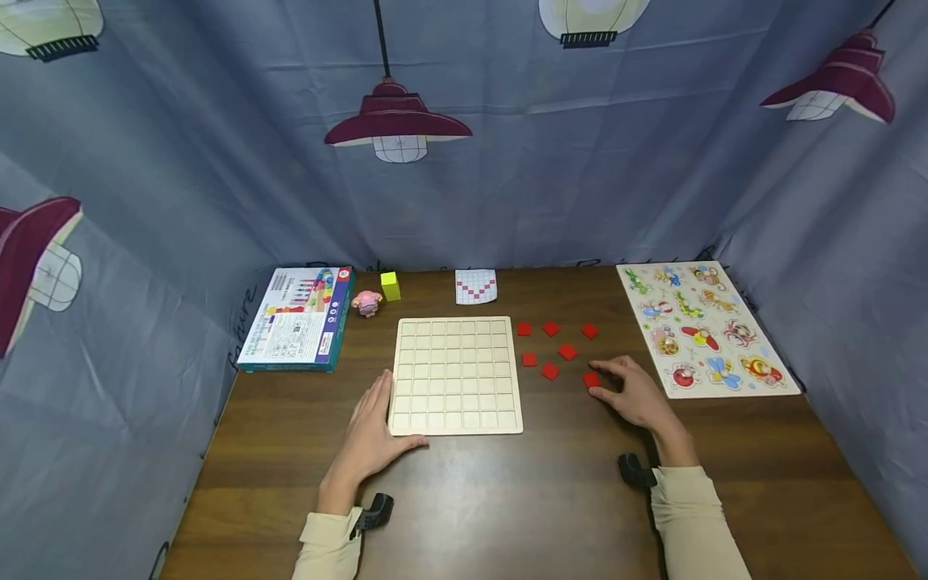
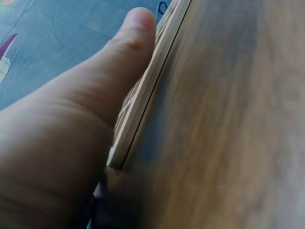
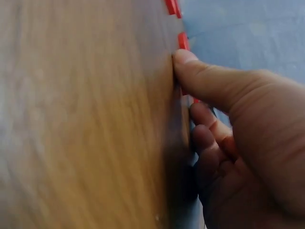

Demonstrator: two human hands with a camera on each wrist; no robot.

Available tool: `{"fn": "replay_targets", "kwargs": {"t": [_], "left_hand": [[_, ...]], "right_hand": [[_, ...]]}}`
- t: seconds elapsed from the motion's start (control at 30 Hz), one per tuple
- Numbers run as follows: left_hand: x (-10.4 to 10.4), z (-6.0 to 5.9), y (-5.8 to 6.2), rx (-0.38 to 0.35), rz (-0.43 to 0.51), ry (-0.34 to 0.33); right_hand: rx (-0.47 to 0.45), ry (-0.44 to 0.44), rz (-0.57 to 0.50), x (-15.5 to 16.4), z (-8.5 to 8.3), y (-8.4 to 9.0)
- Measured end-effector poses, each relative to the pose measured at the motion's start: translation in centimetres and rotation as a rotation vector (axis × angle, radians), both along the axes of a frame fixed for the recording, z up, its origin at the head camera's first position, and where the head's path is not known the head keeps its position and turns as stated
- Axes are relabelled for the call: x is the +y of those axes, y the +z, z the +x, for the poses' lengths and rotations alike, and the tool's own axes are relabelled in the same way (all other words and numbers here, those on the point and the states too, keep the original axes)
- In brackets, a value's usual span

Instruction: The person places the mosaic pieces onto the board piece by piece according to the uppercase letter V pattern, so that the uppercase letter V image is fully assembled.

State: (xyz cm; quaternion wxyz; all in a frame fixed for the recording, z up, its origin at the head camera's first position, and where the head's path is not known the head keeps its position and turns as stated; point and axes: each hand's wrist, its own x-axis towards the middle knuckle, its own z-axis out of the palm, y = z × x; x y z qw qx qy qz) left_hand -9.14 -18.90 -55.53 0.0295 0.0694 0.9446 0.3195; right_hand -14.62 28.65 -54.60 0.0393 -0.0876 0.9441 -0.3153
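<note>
A pale wooden grid board point(image 1: 456, 375) with square recesses lies flat on the table. My left hand point(image 1: 371, 435) lies along its left side, fingers extended and thumb spread at the front corner; in the left wrist view the thumb point(image 2: 136, 36) stands beside the board's edge point(image 2: 138, 107). To the right of the board several red square tiles point(image 1: 568, 351) are scattered. With thumb and forefinger, my right hand point(image 1: 638, 396) pinches the nearest right tile point(image 1: 591, 379) low at the tabletop. The right wrist view shows the thumb point(image 3: 195, 71) largely covering that tile.
Behind the board stands a white card point(image 1: 476, 287) with a red pattern on a grid. At back left are a boxed set point(image 1: 296, 319), a pink figurine point(image 1: 366, 303) and a yellow block point(image 1: 390, 286). An animal picture board point(image 1: 706, 329) lies at right, near the curtain point(image 1: 507, 209).
</note>
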Motion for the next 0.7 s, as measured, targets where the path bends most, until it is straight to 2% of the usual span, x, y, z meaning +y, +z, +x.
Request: {"fn": "replay_targets", "kwargs": {"t": [0.1, 0.23, 0.43, 0.6, 0.7], "left_hand": [[0.2, 0.0, 0.1, -0.001, -0.042, -0.012], [0.5, 0.1, 0.1, -0.013, -0.093, -0.018], [0.6, -0.2, -0.1, -0.008, -0.121, -0.004], [0.6, -0.4, -0.2, -0.011, -0.117, -0.008], [0.5, -0.4, -0.2, -0.021, -0.114, -0.004]], "right_hand": [[0.029, -0.025, 0.018, -0.1, 0.3, -0.5], [0.126, -0.050, 0.054, -0.3, 0.8, -1.3], [0.247, -0.065, 0.063, -0.8, 1.0, -2.1], [0.283, -0.065, 0.056, -1.1, 1.0, -2.1], [0.275, -0.052, 0.052, -1.6, 1.1, -1.9]]}}
